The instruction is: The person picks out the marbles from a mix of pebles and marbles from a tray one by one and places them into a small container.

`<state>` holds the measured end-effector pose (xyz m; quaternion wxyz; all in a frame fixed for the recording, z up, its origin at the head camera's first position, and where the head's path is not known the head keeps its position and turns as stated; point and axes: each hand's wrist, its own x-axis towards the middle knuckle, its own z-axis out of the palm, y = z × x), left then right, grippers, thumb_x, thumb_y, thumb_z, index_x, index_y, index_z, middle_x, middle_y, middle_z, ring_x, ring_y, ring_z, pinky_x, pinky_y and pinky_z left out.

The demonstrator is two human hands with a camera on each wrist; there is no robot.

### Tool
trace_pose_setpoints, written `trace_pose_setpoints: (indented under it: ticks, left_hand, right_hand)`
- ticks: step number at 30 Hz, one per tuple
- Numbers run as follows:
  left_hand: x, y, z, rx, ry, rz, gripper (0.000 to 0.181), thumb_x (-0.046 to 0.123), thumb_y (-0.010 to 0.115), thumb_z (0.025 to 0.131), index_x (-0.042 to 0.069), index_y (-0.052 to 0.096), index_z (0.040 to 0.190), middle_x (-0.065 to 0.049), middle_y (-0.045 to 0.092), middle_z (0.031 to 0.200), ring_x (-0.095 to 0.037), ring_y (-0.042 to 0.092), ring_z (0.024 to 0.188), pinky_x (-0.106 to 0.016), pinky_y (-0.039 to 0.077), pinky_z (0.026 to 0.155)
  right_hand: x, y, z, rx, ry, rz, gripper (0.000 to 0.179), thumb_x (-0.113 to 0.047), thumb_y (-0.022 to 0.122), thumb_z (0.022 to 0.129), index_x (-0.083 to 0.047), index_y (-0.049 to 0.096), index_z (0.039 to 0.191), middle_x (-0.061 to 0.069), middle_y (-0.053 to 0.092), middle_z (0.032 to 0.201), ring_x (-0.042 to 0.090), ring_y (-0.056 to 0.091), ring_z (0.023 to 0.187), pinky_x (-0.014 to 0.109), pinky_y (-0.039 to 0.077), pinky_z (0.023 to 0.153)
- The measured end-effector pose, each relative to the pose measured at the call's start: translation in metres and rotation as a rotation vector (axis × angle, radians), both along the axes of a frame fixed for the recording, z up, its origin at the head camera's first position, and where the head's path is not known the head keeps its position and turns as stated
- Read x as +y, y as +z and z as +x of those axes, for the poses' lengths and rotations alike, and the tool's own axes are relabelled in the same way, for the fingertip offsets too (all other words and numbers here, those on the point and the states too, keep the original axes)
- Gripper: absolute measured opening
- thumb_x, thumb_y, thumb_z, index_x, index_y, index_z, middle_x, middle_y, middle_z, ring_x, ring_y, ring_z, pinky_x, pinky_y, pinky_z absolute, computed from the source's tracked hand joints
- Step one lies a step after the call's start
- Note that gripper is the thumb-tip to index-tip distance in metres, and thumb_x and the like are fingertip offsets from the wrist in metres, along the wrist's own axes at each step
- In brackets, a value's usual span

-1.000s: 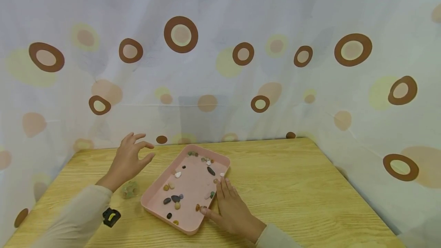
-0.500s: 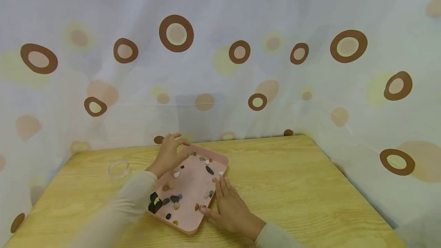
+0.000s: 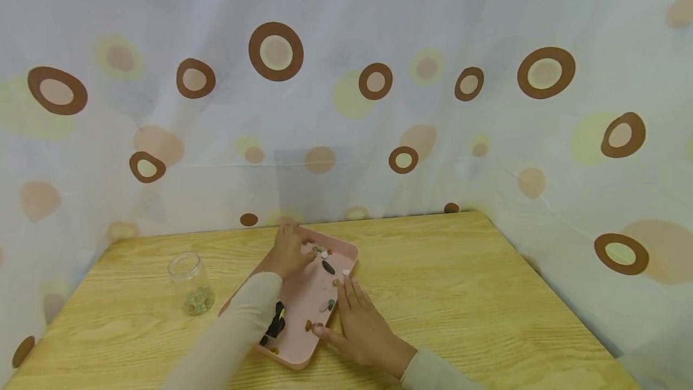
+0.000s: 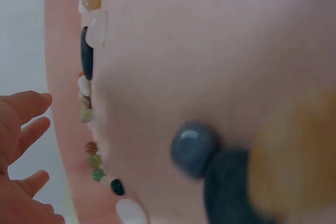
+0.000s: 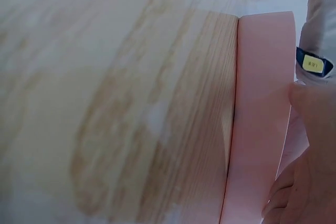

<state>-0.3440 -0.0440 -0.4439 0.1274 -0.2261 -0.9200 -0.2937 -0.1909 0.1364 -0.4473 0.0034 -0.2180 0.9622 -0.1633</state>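
Observation:
A pink tray [image 3: 303,342] with low walls lies slantwise on the table, holding several small polished stones and beads. Over its far end is my left hand [image 3: 292,253], fingers loosely bent and spread, near a white stone [image 3: 323,254] and a long dark stone [image 3: 328,267]. In the left wrist view its fingers hold nothing; a blue-grey bead [image 4: 195,149] and green beads [image 4: 94,161] lie on the tray floor. My right hand [image 3: 368,333] rests along the tray's right wall, fingers straight and thumb over the rim. The left forearm hides part of the tray.
A clear jar [image 3: 187,278] with several glassy marbles [image 3: 199,301] in its bottom stands left of the tray, near my left sleeve [image 3: 233,324]. Behind the wooden table [image 3: 460,294] hangs a patterned curtain [image 3: 335,113].
My left hand has moved right from beside the jar to over the tray's far end, uncovering the jar. The right hand stays at the tray's right wall.

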Motion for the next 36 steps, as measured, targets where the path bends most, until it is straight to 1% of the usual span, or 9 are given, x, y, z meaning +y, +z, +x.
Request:
trace_pose_setpoints:
  ticks: [1,3,5,7,12,17,24,31,36]
  left_hand:
    - [0.001,-0.001,0.001,0.002,0.015,0.014,0.022,0.015,0.075,0.082,0.003,0.072,0.100,-0.020,0.063,0.108,-0.044,0.032,0.134,-0.059,0.029,0.107]
    - [0.004,-0.002,0.003,0.006,0.043,0.041,0.023,0.014,0.075,0.081,0.002,0.072,0.100,-0.025,0.059,0.119,-0.047,0.029,0.135,-0.061,0.030,0.106]
    - [0.007,-0.004,0.005,0.014,0.067,0.066,0.024,0.013,0.076,0.080,0.000,0.072,0.100,-0.029,0.052,0.129,-0.050,0.027,0.135,-0.064,0.029,0.105]
    - [0.009,-0.006,0.006,0.031,0.093,0.065,0.023,0.012,0.076,0.080,0.000,0.072,0.099,-0.030,0.048,0.134,-0.052,0.027,0.134,-0.066,0.027,0.105]
    - [0.015,-0.012,0.004,0.030,0.153,0.036,0.020,0.013,0.076,0.080,0.003,0.072,0.097,-0.029,0.047,0.135,-0.053,0.028,0.134,-0.067,0.022,0.107]
    - [0.020,-0.016,0.003,0.021,0.204,0.004,0.018,0.013,0.074,0.081,0.006,0.072,0.097,-0.026,0.046,0.136,-0.049,0.031,0.133,-0.066,0.021,0.108]
    - [0.019,-0.022,0.003,0.062,0.222,0.006,0.015,0.011,0.068,0.085,0.005,0.073,0.097,-0.026,0.046,0.137,-0.049,0.032,0.133,-0.065,0.021,0.108]
    - [0.021,-0.022,0.003,0.085,0.256,-0.037,0.014,0.013,0.073,0.081,0.006,0.073,0.094,-0.024,0.047,0.136,-0.046,0.034,0.133,-0.062,0.024,0.109]
    - [0.023,-0.022,0.003,0.099,0.282,-0.041,0.012,0.011,0.074,0.080,0.006,0.073,0.091,-0.023,0.047,0.135,-0.045,0.036,0.131,-0.061,0.025,0.109]
  right_hand:
    - [0.000,0.000,0.000,0.001,0.001,0.001,0.090,-0.062,0.037,0.095,0.006,0.016,0.150,0.029,0.009,0.155,0.043,0.011,0.144,0.054,0.024,0.113]
    - [0.000,0.000,0.000,0.000,0.005,0.001,0.090,-0.062,0.037,0.095,0.006,0.016,0.150,0.029,0.009,0.155,0.043,0.011,0.143,0.054,0.024,0.113]
    - [0.001,0.000,0.000,-0.007,0.004,-0.004,0.090,-0.062,0.037,0.095,0.006,0.016,0.150,0.028,0.008,0.155,0.043,0.010,0.143,0.055,0.024,0.113]
    - [0.001,0.000,0.000,-0.014,0.003,-0.011,0.090,-0.063,0.037,0.095,0.005,0.015,0.150,0.028,0.007,0.156,0.043,0.010,0.144,0.055,0.024,0.113]
    - [0.000,-0.001,0.001,-0.014,-0.004,-0.012,0.090,-0.063,0.037,0.095,0.006,0.016,0.150,0.027,0.008,0.156,0.043,0.010,0.144,0.054,0.024,0.113]
    - [-0.001,0.001,0.001,0.002,0.004,-0.008,0.090,-0.062,0.039,0.095,0.007,0.017,0.150,0.029,0.010,0.155,0.043,0.011,0.143,0.055,0.025,0.112]
    - [-0.001,-0.001,0.000,0.013,0.012,-0.006,0.089,-0.061,0.038,0.095,0.007,0.017,0.149,0.030,0.011,0.155,0.044,0.012,0.143,0.056,0.026,0.112]
    - [-0.001,-0.003,-0.001,0.016,0.008,0.012,0.090,-0.062,0.036,0.095,0.007,0.017,0.149,0.029,0.011,0.155,0.043,0.012,0.144,0.054,0.026,0.112]
    - [0.000,-0.003,-0.001,0.015,0.010,0.002,0.090,-0.062,0.037,0.095,0.007,0.017,0.149,0.029,0.011,0.155,0.043,0.012,0.143,0.055,0.026,0.112]
